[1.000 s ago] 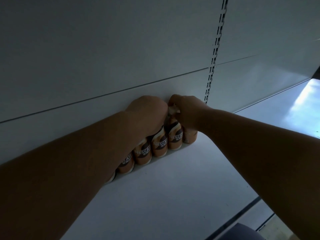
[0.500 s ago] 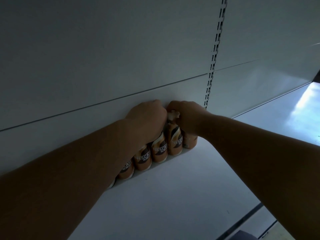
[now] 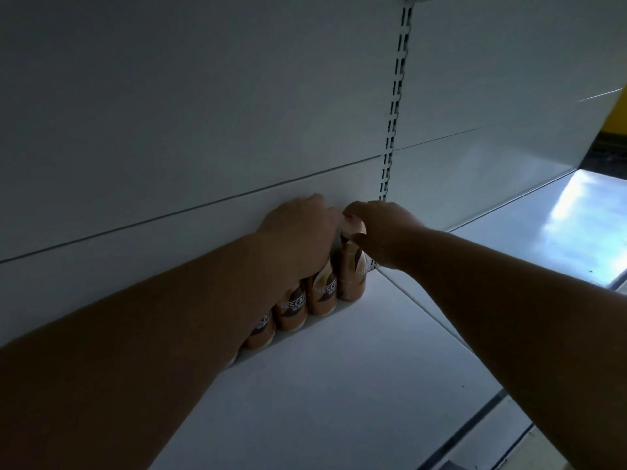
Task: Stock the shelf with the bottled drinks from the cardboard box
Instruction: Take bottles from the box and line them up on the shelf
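Observation:
A row of several orange-brown coffee bottles (image 3: 292,308) stands along the back panel of the white shelf (image 3: 339,385). My left hand (image 3: 298,232) lies closed over the tops of the bottles near the right end of the row. My right hand (image 3: 380,232) grips the white cap of the end bottle (image 3: 353,273), which stands at the right end beside the slotted upright. My left forearm hides the left part of the row. The cardboard box is out of view.
A slotted metal upright (image 3: 393,123) runs down the back panel just right of the bottles. A second shelf board (image 3: 543,225) continues to the right, brightly lit. The shelf's front edge (image 3: 475,422) shows at lower right.
The view has tilted up and the hands sit lower in frame. My right hand has shifted up from the body of the end bottle to its cap; a bottle it covered is now hidden.

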A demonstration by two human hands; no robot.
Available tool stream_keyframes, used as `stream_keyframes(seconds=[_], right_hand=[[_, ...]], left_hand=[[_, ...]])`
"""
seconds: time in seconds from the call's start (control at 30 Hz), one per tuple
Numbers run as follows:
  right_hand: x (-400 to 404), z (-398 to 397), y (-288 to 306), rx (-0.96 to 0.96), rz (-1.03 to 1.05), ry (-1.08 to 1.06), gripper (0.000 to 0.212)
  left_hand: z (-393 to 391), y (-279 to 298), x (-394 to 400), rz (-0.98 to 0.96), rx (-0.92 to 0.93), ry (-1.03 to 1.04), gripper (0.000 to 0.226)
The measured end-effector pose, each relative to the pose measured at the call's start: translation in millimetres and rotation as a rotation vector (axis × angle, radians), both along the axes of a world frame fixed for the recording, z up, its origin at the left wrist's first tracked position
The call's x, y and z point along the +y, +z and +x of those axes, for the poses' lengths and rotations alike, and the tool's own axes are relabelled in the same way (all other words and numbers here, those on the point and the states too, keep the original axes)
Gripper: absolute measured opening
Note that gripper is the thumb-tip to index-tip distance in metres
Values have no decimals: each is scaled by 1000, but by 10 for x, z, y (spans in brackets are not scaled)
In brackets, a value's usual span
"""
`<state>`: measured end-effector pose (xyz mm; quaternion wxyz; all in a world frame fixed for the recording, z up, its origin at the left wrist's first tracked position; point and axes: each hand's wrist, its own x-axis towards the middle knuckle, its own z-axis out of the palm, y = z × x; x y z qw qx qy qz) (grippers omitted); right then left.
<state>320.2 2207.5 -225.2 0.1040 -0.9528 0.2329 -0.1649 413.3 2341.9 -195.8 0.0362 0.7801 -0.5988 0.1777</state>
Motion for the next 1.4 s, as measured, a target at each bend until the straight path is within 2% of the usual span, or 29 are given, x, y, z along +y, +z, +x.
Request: stream_keyframes(seconds=[0.4,1.1,1.23,1.4], right_hand=[[-8,124,12,-47,12,-33,23],[12,188,-45,-91,-15,-122,31],[65,58,-24,-102,25,-124,48],[216,-207,35,-102,25,-103,39]], left_hand=[[32,-31,-58,25,34,-26,12],[-27,-3,-62,44,54,15,10],[-94,-56,29,-28,49,14,9],[-111,-118,240,-131,21,-9,15]])
